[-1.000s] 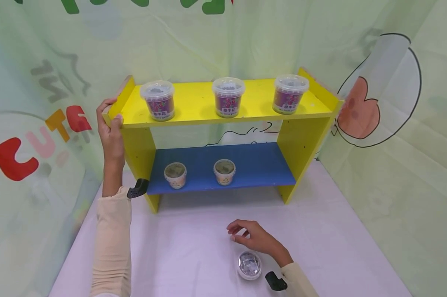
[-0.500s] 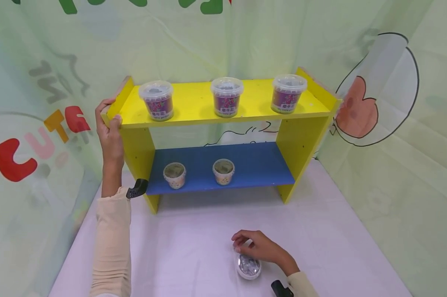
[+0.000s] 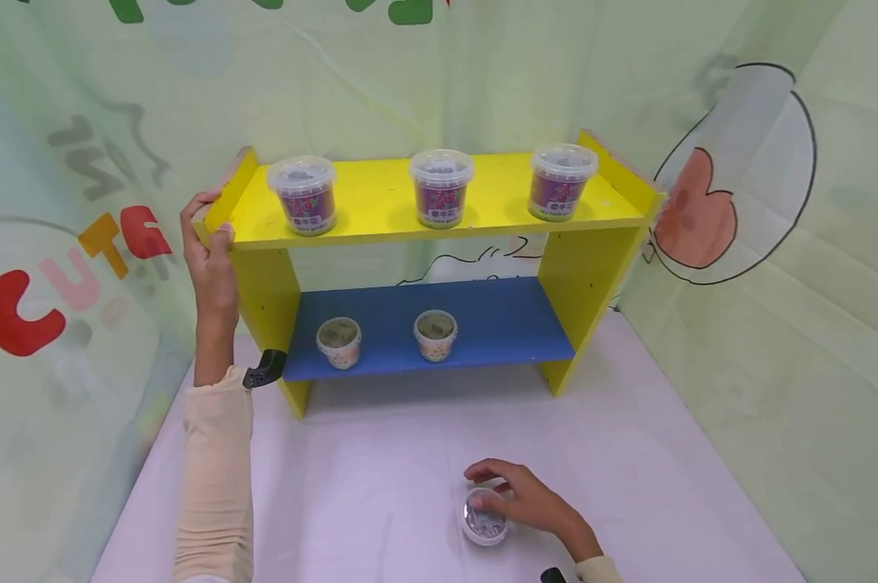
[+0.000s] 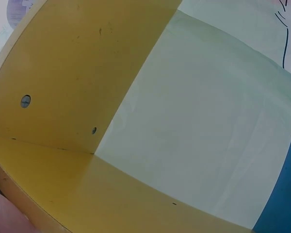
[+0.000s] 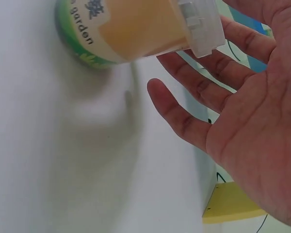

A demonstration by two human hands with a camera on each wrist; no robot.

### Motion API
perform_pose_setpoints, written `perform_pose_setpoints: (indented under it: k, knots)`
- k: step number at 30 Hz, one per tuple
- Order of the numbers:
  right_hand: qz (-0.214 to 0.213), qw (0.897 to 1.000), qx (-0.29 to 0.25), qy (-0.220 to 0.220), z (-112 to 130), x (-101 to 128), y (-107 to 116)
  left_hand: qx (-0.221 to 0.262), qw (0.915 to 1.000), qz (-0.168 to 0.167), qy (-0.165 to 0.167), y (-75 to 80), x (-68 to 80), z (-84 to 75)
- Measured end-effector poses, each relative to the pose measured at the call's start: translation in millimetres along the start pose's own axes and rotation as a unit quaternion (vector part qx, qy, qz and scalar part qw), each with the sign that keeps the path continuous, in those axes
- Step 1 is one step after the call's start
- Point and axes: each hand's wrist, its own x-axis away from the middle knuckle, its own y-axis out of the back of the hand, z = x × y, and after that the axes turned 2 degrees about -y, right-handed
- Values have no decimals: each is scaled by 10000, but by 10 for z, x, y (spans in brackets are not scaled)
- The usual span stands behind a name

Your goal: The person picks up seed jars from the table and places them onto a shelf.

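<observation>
My left hand [image 3: 216, 279] grips the upper left corner of a yellow and blue two-tier shelf [image 3: 369, 190], thumb at its front edge. In the left wrist view the shelf's yellow side [image 4: 77, 73] fills much of the picture, with a bit of skin at the lower left. On the white table stands a small lidded plastic tub [image 3: 484, 533]. Over it reaches my right hand [image 3: 534, 498], thumb overlapping the lid, fingers beyond. The right wrist view shows the tub [image 5: 140, 29] with a green-edged "garden" label; loosely spread fingers of the right hand [image 5: 262, 111] lie close to its lid.
Three clear-lidded purple tubs, among them the middle one [image 3: 441, 190], stand on the yellow top tier. On the blue lower tier [image 3: 512, 324] are two small tubs, a left one [image 3: 339, 344] and a right one [image 3: 435, 336]. Printed cloth [image 3: 774, 364] hangs around the table.
My right hand has moved down and slightly right, from beyond the small tub to over and around its lid. The left hand has kept its hold on the shelf.
</observation>
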Motion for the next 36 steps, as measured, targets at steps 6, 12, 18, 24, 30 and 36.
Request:
perform_pose_setpoints:
  k: [6,12,18,24,30,36]
  knots:
    - [75,9996,-124,-238,7,77,-14,46,10000,-30,47,-8,8,-4]
    - [217,9996,19,-188,-59,129,-52,50,9999,-50,77,4,5,-5]
    - [428,9991,-28,-22,-95,154,-76,151,9998,-60,101,-1,14,-1]
    - [658,9978,34,-67,-100,181,-82,41,10000,-55,26,-17,25,0]
    - [799,9965,85,-232,-101,188,-76,245,9997,-42,42,-5,-1,9]
    - [626,9977,161,-196,-95,179,-82,174,9998,-38,62,-3,1,6]
